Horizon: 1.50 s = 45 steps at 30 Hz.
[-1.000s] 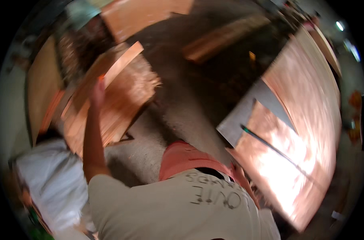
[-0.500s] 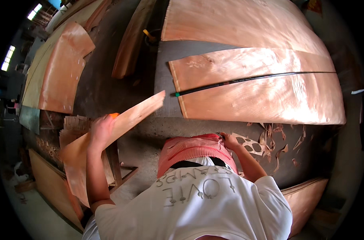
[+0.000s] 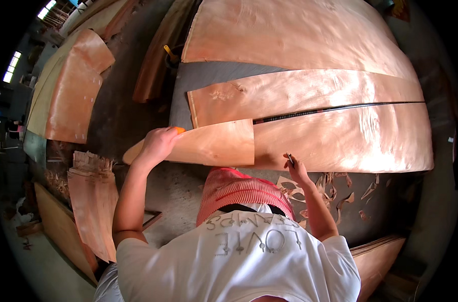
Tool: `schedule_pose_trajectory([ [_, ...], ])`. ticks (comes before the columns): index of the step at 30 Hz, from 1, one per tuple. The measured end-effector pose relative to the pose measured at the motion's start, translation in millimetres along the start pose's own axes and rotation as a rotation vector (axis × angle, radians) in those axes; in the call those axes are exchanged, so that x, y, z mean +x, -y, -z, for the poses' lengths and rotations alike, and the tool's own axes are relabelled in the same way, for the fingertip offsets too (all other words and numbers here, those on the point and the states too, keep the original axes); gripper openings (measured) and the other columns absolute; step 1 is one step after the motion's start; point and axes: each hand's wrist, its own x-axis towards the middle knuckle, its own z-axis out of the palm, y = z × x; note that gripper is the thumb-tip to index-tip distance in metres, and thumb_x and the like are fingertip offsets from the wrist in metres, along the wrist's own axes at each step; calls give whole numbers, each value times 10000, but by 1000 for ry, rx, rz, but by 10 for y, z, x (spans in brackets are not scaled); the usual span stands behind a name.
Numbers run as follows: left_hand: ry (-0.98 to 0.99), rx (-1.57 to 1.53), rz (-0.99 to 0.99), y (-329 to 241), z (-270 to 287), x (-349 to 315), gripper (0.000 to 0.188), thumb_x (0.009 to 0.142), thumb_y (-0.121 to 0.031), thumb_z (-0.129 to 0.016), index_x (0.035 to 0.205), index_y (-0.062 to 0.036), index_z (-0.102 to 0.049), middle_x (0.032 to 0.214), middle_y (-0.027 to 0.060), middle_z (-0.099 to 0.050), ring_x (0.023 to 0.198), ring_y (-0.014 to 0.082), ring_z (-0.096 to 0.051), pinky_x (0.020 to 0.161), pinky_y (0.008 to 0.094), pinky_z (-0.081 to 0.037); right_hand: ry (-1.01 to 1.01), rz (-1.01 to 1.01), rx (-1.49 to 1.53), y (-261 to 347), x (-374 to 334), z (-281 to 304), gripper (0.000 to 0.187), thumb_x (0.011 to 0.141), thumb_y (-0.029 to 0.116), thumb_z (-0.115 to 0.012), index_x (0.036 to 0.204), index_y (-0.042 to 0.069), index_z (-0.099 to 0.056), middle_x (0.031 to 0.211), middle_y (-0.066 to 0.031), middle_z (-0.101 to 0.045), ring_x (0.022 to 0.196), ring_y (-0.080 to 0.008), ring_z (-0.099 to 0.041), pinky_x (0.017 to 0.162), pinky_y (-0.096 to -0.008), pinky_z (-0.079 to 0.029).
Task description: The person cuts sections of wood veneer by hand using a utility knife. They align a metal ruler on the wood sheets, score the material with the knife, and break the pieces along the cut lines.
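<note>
My left hand is closed on a strip of wood veneer, with something orange at its fingertips. The strip's straight right end lies over a large veneer sheet on the workbench and covers one end of a long thin black rod. Near the sheet's front edge, my right hand grips a small dark tool, perhaps a knife; its exact kind is too small to tell.
Another wide veneer sheet covers the bench's far part. Veneer scraps lie right of my red striped apron. At left stand a stack of veneer strips and a bent veneer sheet. A yellow handle pokes from a dark container.
My left hand has brought the veneer strip rightward, from the air beside the bench onto the large sheet. My right hand has risen from the apron toward the sheet's edge with the dark tool.
</note>
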Motion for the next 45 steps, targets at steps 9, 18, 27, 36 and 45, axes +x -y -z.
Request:
schedule_pose_trajectory([
  [9,212,-169,122,780,-944,1228,184,857,-228,-519,850,-57,-587,750,152,-610,702,320,-596,599,412,-456,-14,-210,414,1006,1249,235,313,941,208,-440,1179,27,-534,858,-18,-612,712,-90,-486,672,-247,-418],
  [18,233,-224,178,1290,-1726,1806,194,866,-260,-515,860,-87,-604,749,143,-616,693,320,-595,591,415,-457,25,-112,446,950,2766,-87,283,876,190,-550,1088,6,-583,841,-5,-616,626,-56,-505,553,-224,-411],
  [27,-366,77,265,1270,-2085,1780,194,763,-173,-631,925,-69,-612,942,102,-581,847,292,-548,767,401,-444,-99,-38,23,943,3417,-329,271,757,266,-658,876,23,-641,717,-100,-636,640,-193,-591,625,-316,-464],
  [36,-103,97,273,928,-2267,1558,538,824,-287,-555,1270,-20,-418,1355,129,-373,1265,280,-325,1051,468,-207,-100,-44,-113,946,3548,-390,335,745,363,-626,891,62,-634,796,-170,-641,781,-330,-621,681,-408,-484],
  [45,-50,101,300,979,-2305,1588,587,831,-329,-527,1311,-30,-371,1381,116,-340,1295,259,-287,1065,481,-141,-106,-104,-155,1048,3554,-382,332,732,336,-660,883,41,-636,754,-115,-650,706,-236,-631,645,-342,-479],
])
